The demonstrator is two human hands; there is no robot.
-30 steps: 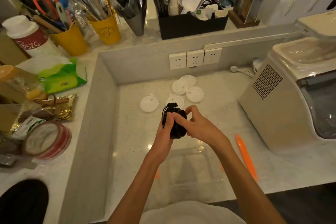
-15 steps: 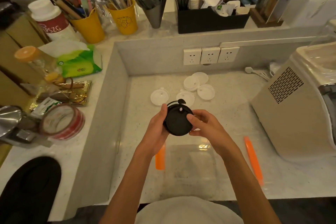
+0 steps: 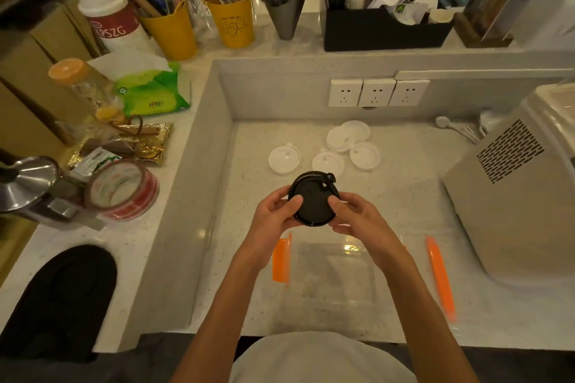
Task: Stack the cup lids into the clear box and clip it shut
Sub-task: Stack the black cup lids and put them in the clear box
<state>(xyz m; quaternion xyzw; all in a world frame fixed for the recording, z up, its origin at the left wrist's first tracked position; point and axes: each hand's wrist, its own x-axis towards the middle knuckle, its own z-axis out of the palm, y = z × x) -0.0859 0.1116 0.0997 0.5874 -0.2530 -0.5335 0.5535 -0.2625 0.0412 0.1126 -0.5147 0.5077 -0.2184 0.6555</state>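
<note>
Both hands hold a stack of black cup lids (image 3: 312, 197) flat above the counter, my left hand (image 3: 273, 214) on its left rim and my right hand (image 3: 354, 221) on its right. Below my wrists the clear box (image 3: 329, 277) stands open, an orange clip (image 3: 281, 260) on its left side. Several white cup lids (image 3: 345, 146) lie scattered on the counter beyond the black stack, one white lid (image 3: 284, 158) apart at the left. A loose orange clip (image 3: 440, 277) lies right of the box.
A beige machine (image 3: 510, 196) fills the right side. A raised ledge (image 3: 193, 196) walls the left, bearing a tape roll (image 3: 123, 190) and a metal pot (image 3: 25, 186). Wall sockets (image 3: 378, 92) and a cable (image 3: 454, 127) sit at the back.
The black lid stack has turned from edge-on to lying flat, face up, between both hands. The camera has tilted down, so the box shows more fully.
</note>
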